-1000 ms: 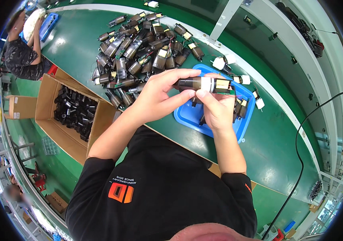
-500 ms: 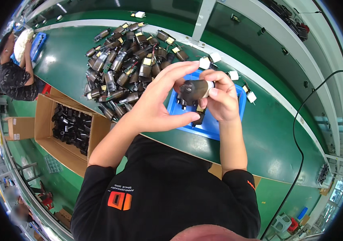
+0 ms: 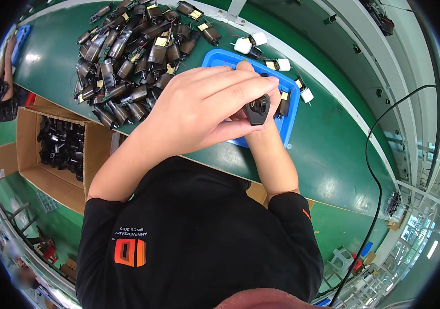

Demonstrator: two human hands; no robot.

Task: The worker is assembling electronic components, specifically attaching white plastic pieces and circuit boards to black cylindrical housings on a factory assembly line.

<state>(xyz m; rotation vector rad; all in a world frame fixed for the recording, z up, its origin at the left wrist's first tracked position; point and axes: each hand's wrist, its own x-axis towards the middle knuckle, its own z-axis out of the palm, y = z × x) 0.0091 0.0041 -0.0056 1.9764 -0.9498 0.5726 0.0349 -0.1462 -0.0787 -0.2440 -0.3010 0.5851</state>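
My left hand (image 3: 204, 103) is closed round a dark cylindrical housing (image 3: 257, 109), fingers over the top and thumb underneath. The housing's black end, with a round opening, points toward me. Behind it my right hand (image 3: 267, 122) grips the same piece from the other side, its fingers largely hidden by the left. Both hands are above a blue tray (image 3: 293, 121). Inside the tray, beside my right hand, lies a dark motor-like part (image 3: 283, 104) with a yellow label.
A heap of dark cylindrical parts (image 3: 127, 59) covers the bench at left. White-capped parts (image 3: 243, 45) lie beyond the tray. A cardboard box (image 3: 95, 154) of black plastic pieces (image 3: 58, 147) stands below the bench's left edge. A black cable (image 3: 368, 154) hangs at right. A co-worker's arm (image 3: 9, 64) shows far left.
My left hand has gone from spread beside the housing to closed round it. The housing has turned its black end toward me. The whole view has shifted, with the bench higher and further left.
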